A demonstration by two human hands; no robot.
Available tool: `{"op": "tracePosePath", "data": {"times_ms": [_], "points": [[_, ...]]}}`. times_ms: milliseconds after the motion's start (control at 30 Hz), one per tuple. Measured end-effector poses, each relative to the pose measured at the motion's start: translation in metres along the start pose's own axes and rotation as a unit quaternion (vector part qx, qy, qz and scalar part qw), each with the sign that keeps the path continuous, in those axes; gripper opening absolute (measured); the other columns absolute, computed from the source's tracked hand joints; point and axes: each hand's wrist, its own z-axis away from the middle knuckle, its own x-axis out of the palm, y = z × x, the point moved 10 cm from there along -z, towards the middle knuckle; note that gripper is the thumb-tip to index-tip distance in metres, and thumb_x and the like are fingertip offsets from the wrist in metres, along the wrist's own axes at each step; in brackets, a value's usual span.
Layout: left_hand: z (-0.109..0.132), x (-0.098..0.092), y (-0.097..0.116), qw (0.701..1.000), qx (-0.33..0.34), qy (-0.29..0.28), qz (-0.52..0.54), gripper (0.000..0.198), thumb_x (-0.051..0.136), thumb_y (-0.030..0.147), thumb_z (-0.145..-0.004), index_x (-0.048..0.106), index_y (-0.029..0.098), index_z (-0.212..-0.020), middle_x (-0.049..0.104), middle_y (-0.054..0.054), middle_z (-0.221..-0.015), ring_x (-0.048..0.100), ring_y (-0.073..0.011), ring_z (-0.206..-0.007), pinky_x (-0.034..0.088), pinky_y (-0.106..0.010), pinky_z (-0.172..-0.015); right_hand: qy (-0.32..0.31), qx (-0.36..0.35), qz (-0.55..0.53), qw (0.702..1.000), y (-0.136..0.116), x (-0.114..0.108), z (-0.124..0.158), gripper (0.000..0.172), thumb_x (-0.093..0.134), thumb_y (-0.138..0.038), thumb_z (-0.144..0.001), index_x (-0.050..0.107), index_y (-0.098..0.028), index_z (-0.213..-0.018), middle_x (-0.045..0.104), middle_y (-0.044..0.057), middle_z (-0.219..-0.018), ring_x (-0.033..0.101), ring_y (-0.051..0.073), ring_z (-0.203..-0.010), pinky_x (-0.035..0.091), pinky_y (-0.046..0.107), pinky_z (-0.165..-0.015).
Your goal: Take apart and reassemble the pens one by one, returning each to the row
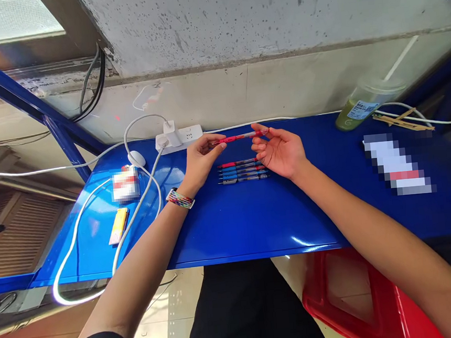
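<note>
A red pen (240, 136) is held level above the blue table (230, 226), stretched between both my hands. My left hand (203, 158) pinches its left end between thumb and fingers. At the right end, the fingertips of my right hand (281, 151) close on the pen, palm turned up. Below it, several pens lie side by side in a row: a red pen (233, 164) at the back, blue pens (236, 172) in the middle and a black pen (232, 181) at the front. My right fingers hide part of the row's right end.
Behind my left hand stands a white power strip (187, 135) with plugs and looping white cables (154, 188). A white mouse-like object (136, 158) and a yellow packet (119, 225) lie left. A green drink cup (362, 107) with a straw stands back right. A red stool (339, 296) is below.
</note>
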Motion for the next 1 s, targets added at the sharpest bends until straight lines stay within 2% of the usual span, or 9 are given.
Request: {"op": "tracePosePath", "data": {"times_ms": [67, 167, 367, 500, 567, 700, 867, 1000], "points": [[0.0003, 0.0001, -0.0011, 1.000, -0.007, 0.002, 0.004, 0.022, 0.095, 0.033, -0.090, 0.089, 0.023, -0.108, 0.087, -0.006, -0.109, 0.078, -0.0158, -0.093, 0.065, -0.030, -0.085, -0.004, -0.005, 0.001, 1.000, -0.0009, -0.0007, -0.0007, 0.026, 0.060, -0.026, -0.105, 0.075, -0.021, -0.125, 0.072, 0.003, -0.085, 0.063, 0.014, -0.068, 0.059, 0.023, -0.059], [0.0004, -0.0007, -0.0032, 1.000, -0.013, 0.007, 0.011, 0.024, 0.096, 0.032, -0.088, 0.089, 0.023, -0.108, 0.087, -0.006, -0.109, 0.078, -0.0156, -0.092, 0.065, -0.029, -0.084, -0.004, -0.007, -0.006, 1.000, -0.0002, -0.0022, -0.0015, 0.016, 0.064, -0.022, -0.101, 0.075, -0.022, -0.113, 0.070, 0.003, -0.084, 0.062, 0.014, -0.069, 0.061, 0.024, -0.063], [0.0010, -0.0015, -0.0041, 1.000, -0.019, 0.016, 0.017, 0.023, 0.095, 0.033, -0.088, 0.089, 0.024, -0.108, 0.086, -0.004, -0.098, 0.078, -0.0148, -0.087, 0.064, -0.028, -0.081, 0.001, 0.008, -0.057, 0.998, 0.0028, 0.0026, 0.0013, 0.031, 0.061, -0.028, -0.105, 0.075, -0.019, -0.130, 0.070, 0.004, -0.087, 0.062, 0.014, -0.070, 0.063, 0.025, -0.067], [0.0018, 0.0000, -0.0026, 1.000, -0.014, 0.012, 0.015, 0.024, 0.096, 0.032, -0.088, 0.089, 0.023, -0.109, 0.088, -0.006, -0.106, 0.079, -0.0159, -0.090, 0.066, -0.031, -0.086, 0.027, 0.002, -0.095, 0.995, 0.0026, 0.0006, 0.0017, 0.020, 0.059, -0.016, -0.100, 0.074, -0.019, -0.114, 0.066, 0.003, -0.083, 0.061, 0.014, -0.070, 0.059, 0.023, -0.063], [0.0021, -0.0001, -0.0028, 1.000, -0.013, 0.012, 0.015, 0.024, 0.095, 0.032, -0.088, 0.089, 0.024, -0.109, 0.088, -0.006, -0.107, 0.080, -0.0166, -0.091, 0.067, -0.032, -0.087, 0.038, -0.005, -0.110, 0.993, 0.0028, -0.0009, 0.0015, 0.020, 0.059, -0.011, -0.096, 0.072, -0.019, -0.109, 0.065, 0.003, -0.082, 0.059, 0.013, -0.069, 0.058, 0.022, -0.062], [0.0020, 0.0002, -0.0040, 1.000, -0.011, 0.007, 0.009, 0.021, 0.094, 0.031, -0.090, 0.089, 0.024, -0.110, 0.087, -0.005, -0.103, 0.080, -0.0174, -0.091, 0.068, -0.033, -0.087, 0.035, -0.020, -0.116, 0.992, 0.0018, 0.0013, 0.0019, 0.023, 0.062, -0.012, -0.094, 0.072, -0.021, -0.112, 0.063, 0.000, -0.082, 0.056, 0.013, -0.066, 0.060, 0.025, -0.064], [0.0013, -0.0012, -0.0040, 1.000, -0.010, 0.010, 0.014, 0.020, 0.094, 0.030, -0.091, 0.088, 0.024, -0.110, 0.086, -0.005, -0.100, 0.081, -0.0177, -0.091, 0.069, -0.033, -0.087, 0.041, -0.019, -0.086, 0.995, 0.0018, 0.0021, 0.0024, 0.019, 0.058, -0.009, -0.095, 0.071, -0.021, -0.102, 0.061, 0.001, -0.079, 0.052, 0.012, -0.063, 0.061, 0.024, -0.064], [0.0014, -0.0009, -0.0016, 1.000, -0.009, 0.009, 0.019, 0.020, 0.094, 0.029, -0.090, 0.088, 0.024, -0.108, 0.086, -0.005, -0.100, 0.082, -0.0172, -0.092, 0.069, -0.033, -0.090, 0.028, -0.016, -0.098, 0.995, 0.0020, 0.0041, 0.0027, 0.021, 0.056, -0.013, -0.099, 0.073, -0.020, -0.109, 0.063, 0.002, -0.081, 0.056, 0.012, -0.067, 0.060, 0.022, -0.063]]}}
